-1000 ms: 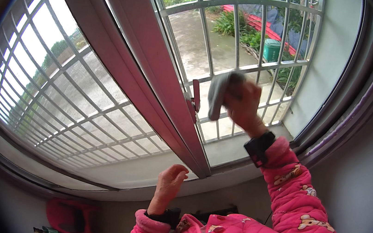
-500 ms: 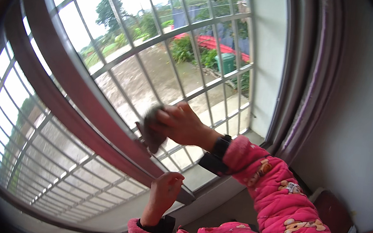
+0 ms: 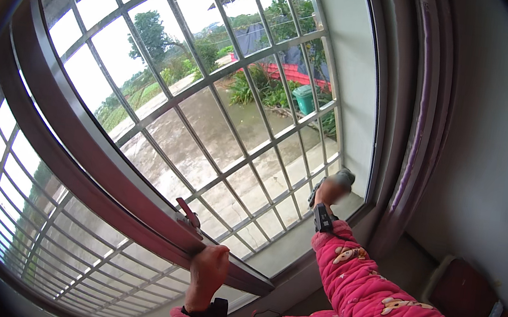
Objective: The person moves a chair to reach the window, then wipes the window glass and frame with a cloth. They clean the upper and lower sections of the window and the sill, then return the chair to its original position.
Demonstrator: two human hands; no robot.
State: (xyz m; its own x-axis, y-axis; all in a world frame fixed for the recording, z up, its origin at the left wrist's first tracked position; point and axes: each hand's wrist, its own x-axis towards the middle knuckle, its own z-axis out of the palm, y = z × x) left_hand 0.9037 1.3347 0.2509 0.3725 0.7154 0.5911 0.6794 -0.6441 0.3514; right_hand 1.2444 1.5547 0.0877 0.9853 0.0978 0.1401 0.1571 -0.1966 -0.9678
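Out through the open window gap, my right hand point(image 3: 328, 194) is closed around a dark grey cloth point(image 3: 343, 179). It is at the lower right corner of the opening, by the white side wall and the end of the metal bars point(image 3: 253, 158). Part of the hand and cloth is blurred. My left hand point(image 3: 208, 272) is curled at the lower part of the reddish-brown sliding window frame point(image 3: 129, 197), its fingers bent against the edge. Just above it, a red latch handle point(image 3: 189, 212) sticks out from the frame. Both wrists wear black bands.
A glazed pane point(image 3: 61, 230) with bars behind it fills the left side. Along the bottom runs the window sill point(image 3: 290, 276). A purple-edged frame post point(image 3: 421, 115) stands at the right, and a dark red padded seat point(image 3: 462, 295) is below it.
My right hand has moved right and away from the latch with the cloth, into the corner of the opening. My left hand has shifted slightly left and down, against the frame.
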